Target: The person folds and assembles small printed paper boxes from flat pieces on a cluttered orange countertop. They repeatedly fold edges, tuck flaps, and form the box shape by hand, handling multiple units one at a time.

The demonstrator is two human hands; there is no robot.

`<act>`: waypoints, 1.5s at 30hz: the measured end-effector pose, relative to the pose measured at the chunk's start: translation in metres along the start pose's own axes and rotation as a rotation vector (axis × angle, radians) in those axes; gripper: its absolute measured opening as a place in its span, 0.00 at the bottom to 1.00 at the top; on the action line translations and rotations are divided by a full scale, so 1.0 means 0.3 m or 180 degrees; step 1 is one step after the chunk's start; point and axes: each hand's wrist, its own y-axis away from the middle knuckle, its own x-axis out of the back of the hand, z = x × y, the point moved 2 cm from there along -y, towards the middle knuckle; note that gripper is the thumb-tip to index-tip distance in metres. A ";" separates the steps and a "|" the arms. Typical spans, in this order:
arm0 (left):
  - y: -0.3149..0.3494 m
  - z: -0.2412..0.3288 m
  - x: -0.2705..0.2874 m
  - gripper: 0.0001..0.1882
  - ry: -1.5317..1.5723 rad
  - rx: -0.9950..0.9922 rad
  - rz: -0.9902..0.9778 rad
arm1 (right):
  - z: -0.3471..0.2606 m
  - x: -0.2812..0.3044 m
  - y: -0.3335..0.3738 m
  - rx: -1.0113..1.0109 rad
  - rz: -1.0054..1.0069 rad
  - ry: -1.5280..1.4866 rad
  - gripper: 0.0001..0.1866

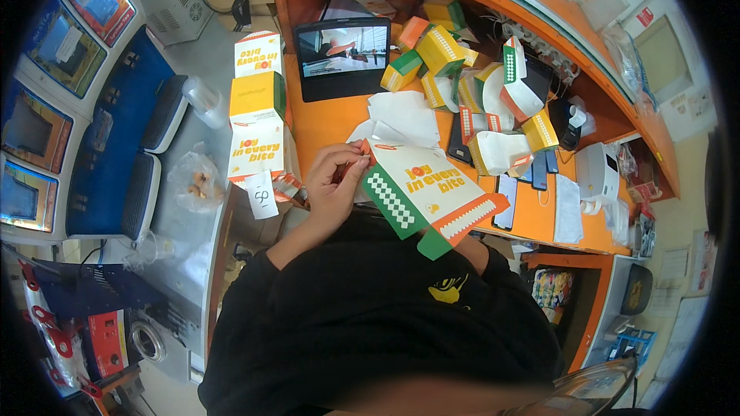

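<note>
In front of my chest is a partly folded food carton (424, 185), white with yellow printing and green and orange-red side panels patterned in white. Its side panels stick out and a green flap hangs at the lower edge. My left hand (333, 183) is closed on the orange-red flap at the carton's upper left corner, thumb and fingers pinched together. The carton hides my right hand; only a bit of my right forearm (473, 253) shows below it. White flat sheets (402, 117) lie on the orange desk (327, 123) just beyond the carton.
Stacked flat cartons (258, 104) stand at the left desk edge, with a numbered paper slip (261, 195). A tablet (344, 58) plays video at the back. Folded cartons (439, 50) pile up behind right. Phones (505, 202), a white cloth (568, 212) and a white device (597, 172) lie right.
</note>
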 end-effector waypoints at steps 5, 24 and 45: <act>-0.004 0.006 -0.002 0.04 0.0407 0.0129 -0.0010 | -0.009 -0.012 -0.014 -0.0011 -0.0086 -0.0163 0.13; 0.050 -0.091 -0.014 0.28 0.0880 0.1224 -0.0651 | -0.110 -0.039 -0.022 0.0247 -0.0387 0.1314 0.14; -0.017 -0.042 0.012 0.23 0.1370 0.1327 -0.0275 | -0.242 -0.021 -0.001 0.1831 -0.0229 0.3249 0.14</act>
